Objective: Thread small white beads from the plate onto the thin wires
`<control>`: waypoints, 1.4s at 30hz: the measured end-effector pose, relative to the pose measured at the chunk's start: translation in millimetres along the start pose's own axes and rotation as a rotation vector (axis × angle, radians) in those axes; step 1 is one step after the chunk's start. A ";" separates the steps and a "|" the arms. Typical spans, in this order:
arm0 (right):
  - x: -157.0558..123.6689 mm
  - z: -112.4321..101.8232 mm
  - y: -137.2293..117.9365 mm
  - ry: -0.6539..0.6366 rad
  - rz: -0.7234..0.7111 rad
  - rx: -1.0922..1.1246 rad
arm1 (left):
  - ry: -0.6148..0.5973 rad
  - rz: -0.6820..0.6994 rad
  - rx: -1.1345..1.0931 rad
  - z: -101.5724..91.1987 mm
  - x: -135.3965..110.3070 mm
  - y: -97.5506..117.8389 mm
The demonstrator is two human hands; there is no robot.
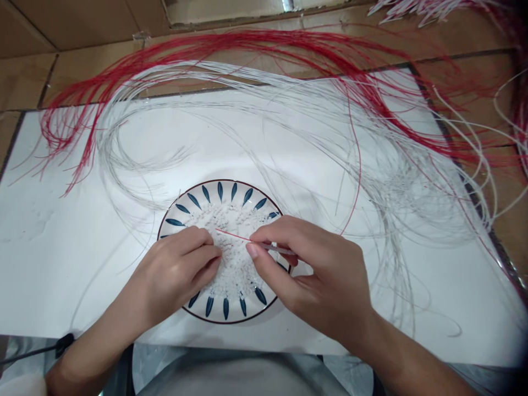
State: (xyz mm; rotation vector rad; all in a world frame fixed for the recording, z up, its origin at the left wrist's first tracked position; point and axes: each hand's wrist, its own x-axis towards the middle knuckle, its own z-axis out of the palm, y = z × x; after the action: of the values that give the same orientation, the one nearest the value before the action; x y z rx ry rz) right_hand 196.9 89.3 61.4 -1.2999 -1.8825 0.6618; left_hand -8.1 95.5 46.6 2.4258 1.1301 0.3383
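Note:
A round white plate with blue petal marks and a dark rim lies in front of me, with small white bits spread over its middle. My right hand is at the plate's right side, thumb and forefinger pinching a thin red strand. Its free tip points left above the white bits, and a pale length runs back under the fingers. Over the left part of the plate is my left hand, fingers curled and pressed together. Whatever those fingertips hold, if anything, is hidden.
Behind the plate, a bundle of red strands arcs across a white board. Long white strands curve below it and tangle at the right. Brown cardboard borders the back. A black cable lies at lower left.

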 end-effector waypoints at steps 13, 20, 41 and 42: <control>-2.2 1.1 -3.9 0.000 -0.014 0.073 | 0.379 -0.528 -0.736 -17.0 -2.1 12.6; -4.8 2.0 -4.8 -0.021 -0.043 0.119 | 0.306 -0.570 -1.030 -16.6 -2.8 7.5; -6.2 1.7 -3.8 -0.041 -0.074 0.092 | 0.279 -0.528 -1.045 -17.0 -1.3 7.6; -6.2 1.9 -3.8 -0.041 -0.076 0.092 | 0.275 -0.521 -1.052 -16.7 -1.4 7.1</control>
State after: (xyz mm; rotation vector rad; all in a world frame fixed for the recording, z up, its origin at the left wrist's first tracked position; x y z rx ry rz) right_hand 194.6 82.2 61.4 -1.1596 -1.9014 0.7314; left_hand -10.9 95.1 64.6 1.1570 1.2082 0.8424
